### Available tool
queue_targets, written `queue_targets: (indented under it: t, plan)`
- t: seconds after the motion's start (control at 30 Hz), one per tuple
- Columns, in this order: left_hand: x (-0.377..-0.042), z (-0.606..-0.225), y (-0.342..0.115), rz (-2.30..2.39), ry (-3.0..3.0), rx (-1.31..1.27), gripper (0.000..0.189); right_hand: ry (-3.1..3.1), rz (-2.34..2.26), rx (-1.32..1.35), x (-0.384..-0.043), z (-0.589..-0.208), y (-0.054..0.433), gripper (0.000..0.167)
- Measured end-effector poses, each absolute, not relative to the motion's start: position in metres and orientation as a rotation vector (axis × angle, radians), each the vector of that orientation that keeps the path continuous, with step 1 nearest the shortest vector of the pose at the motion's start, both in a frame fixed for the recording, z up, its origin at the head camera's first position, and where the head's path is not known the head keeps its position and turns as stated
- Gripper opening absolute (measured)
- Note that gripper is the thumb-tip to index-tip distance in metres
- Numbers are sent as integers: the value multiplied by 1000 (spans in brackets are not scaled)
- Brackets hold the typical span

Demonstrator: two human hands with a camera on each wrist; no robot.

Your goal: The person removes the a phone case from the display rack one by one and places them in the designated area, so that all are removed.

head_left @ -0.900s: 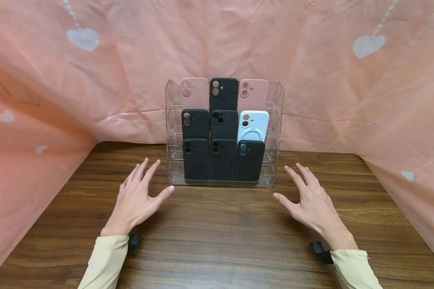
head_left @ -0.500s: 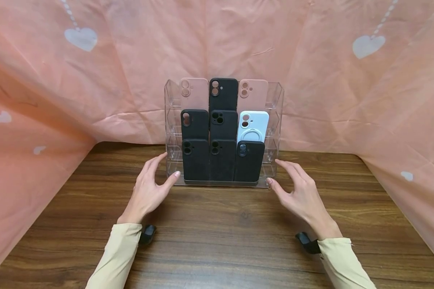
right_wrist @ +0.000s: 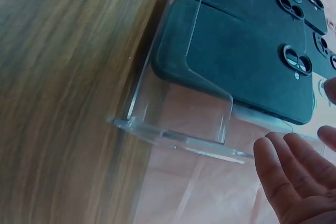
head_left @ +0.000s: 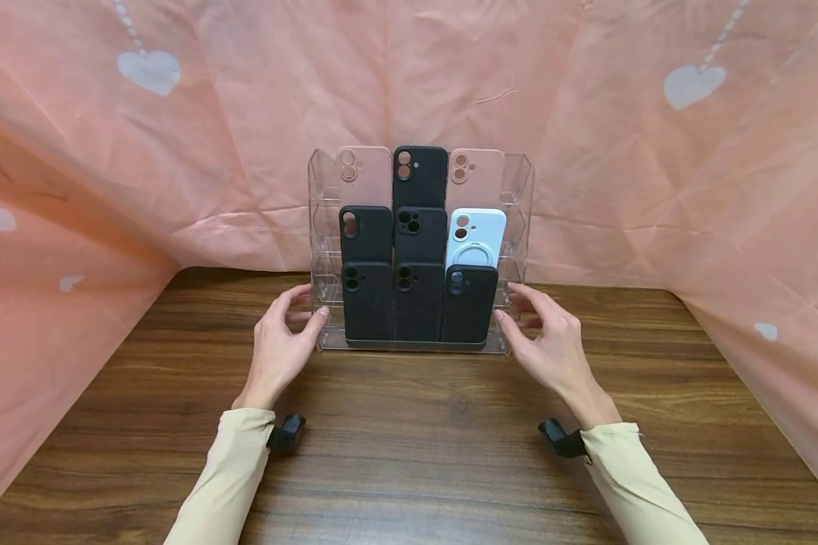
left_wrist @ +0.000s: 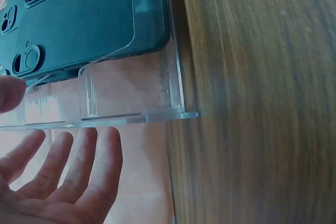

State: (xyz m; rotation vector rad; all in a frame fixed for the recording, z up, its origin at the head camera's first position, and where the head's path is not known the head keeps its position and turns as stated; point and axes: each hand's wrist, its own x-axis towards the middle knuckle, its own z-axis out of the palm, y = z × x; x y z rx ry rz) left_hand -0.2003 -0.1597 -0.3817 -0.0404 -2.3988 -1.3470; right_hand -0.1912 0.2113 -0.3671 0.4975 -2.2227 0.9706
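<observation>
A clear acrylic display rack (head_left: 319,250) stands on the table, its tiers filled with phone cases. The front row holds black cases (head_left: 368,303). Behind are more black cases, a white case with a ring (head_left: 479,227) and pink cases (head_left: 366,172) beside a black one (head_left: 419,178) at the top. My left hand (head_left: 279,352) holds the rack's left side panel (left_wrist: 105,121), fingers along the outer face and thumb on the inner side. Mirroring it, my right hand (head_left: 552,348) holds the right side panel (right_wrist: 194,148), fingertips at its outer face and thumb across the edge.
The wooden table (head_left: 416,454) runs toward me in front of the rack. A pink cloth (head_left: 252,136) with white hearts hangs behind and along both sides. Each wrist wears a black band (head_left: 289,433) under a cream sleeve (head_left: 225,469).
Both hands have moved inward and forward from beside the rack to its side panels, their fingers bending in. The rack and cases look unmoved.
</observation>
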Motion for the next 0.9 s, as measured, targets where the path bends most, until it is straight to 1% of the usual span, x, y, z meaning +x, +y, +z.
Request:
queue_targets:
  t: [0.3, 0.67, 0.9]
  plan:
    - [-209, -383, -158, -1378, -2308, -3, 35, -2300, 1084, 314, -198, -365, 199, 46]
    - [-213, -385, -158, -1396, -2234, 8, 30, -2268, 1138, 266, -205, -370, 183, 50]
    - [-216, -387, -156, -1384, -2219, 30, 27, -2198, 1162, 222, -208, -374, 177, 47]
